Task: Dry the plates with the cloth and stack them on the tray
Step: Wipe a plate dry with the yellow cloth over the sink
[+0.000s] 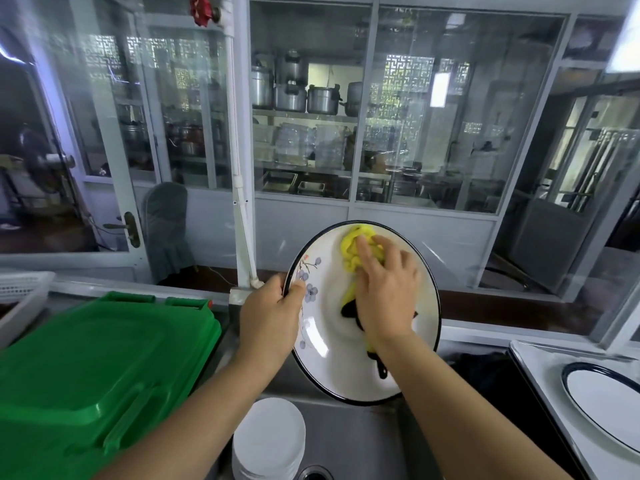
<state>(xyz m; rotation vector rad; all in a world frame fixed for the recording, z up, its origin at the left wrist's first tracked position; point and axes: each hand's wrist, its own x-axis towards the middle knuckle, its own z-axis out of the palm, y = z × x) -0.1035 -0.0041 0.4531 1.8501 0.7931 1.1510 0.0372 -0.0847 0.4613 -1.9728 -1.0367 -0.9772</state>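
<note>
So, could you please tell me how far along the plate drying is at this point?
Done: one dark-rimmed plate already lies on the tray at right. In hand: the left hand grips the rim of the flowered plate, tilted over the sink, while the right hand presses the yellow cloth on its face. Left: a stack of white plates waits in the sink.

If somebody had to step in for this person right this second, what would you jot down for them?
Left hand: grips the left rim of the flowered plate, held tilted over the sink.
Right hand: presses the yellow cloth flat against the plate's face, mid-wipe.
Done: one dark-rimmed plate already lies on the white tray at the right.
Left: finish drying the held plate and set it on the tray plate; then work through the stack of white plates standing in the sink.
</note>
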